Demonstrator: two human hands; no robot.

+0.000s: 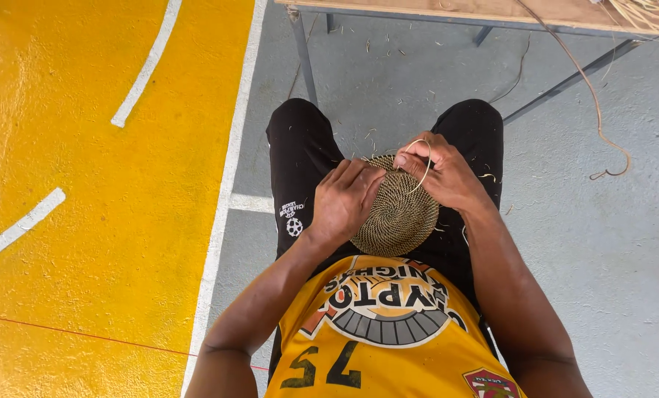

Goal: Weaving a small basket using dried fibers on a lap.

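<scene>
Coiling step under way: left hand (pixel 346 200) clamps woven disc (pixel 399 214) on lap; right hand (pixel 444 173) pinches fibre strand (pixel 423 163) at rim. Next stitch likely needs tight pull.

I see a yellow floor area (pixel 86 221) with white lines (pixel 148 66), a grey floor (pixel 602 243) and a table (pixel 491 11) on metal legs (pixel 303 59).

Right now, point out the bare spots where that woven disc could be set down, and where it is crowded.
Free: grey concrete floor right of the right hand, below the loose curled fibre strand; yellow painted floor left of the white line. Crowded: the lap, where the left hand and right hand grip the round brown woven coil mat.
</scene>
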